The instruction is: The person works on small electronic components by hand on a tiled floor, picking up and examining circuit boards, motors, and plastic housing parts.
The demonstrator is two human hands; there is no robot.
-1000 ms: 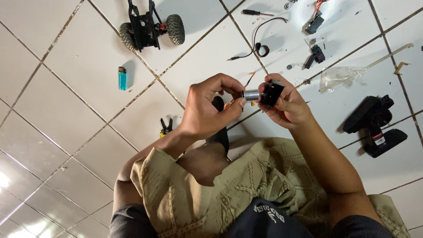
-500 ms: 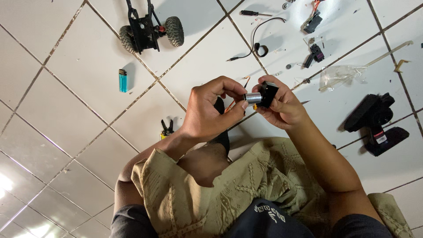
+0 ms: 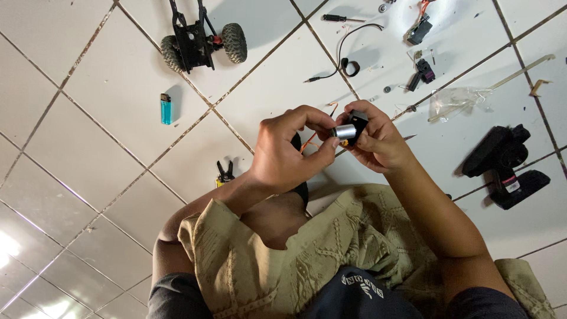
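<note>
- Surface: white glazed floor tiles [image 3: 88,147] with dark grout lines running diagonally across the view; small debris specks near the upper right.
- Glare patches on the tiles at lower left; light comes from that side.
- The person sits on the floor, knees drawn up, olive patterned shorts [image 3: 331,248] in the lower centre.
- Motor [image 3: 344,131]: small silver cylinder, held between both hands above the floor, in front of the knees, near mid-frame.
- Motor long axis lies roughly left-right in the view, slightly tilted; its right end meets a black part [image 3: 358,120], its left end faces the left hand.
- Left hand [image 3: 289,150]: fingers curled, thumb and fingertips closed on the motor's left end.
- Right hand [image 3: 381,145]: fingers wrapped and closed around the black part, thumb on top of it.
- Orange wires [image 3: 313,139] loop down between the two hands; which part they join cannot be told.
- Car chassis [image 3: 198,41]: black, two knobby tyres visible, at top left, well apart from the hands.
- Blue lighter [image 3: 166,108] lies alone on a tile left of centre.
- Pliers [image 3: 224,172], dark handles, lie just beside the left forearm.
- Screwdriver [image 3: 339,18] at the top, with a black cable [image 3: 345,50] curling below it.
- Clear plastic bag [image 3: 458,100] right of the hands.
- Black pistol-grip controller [image 3: 505,162] at the right edge, resting on its side.
</note>
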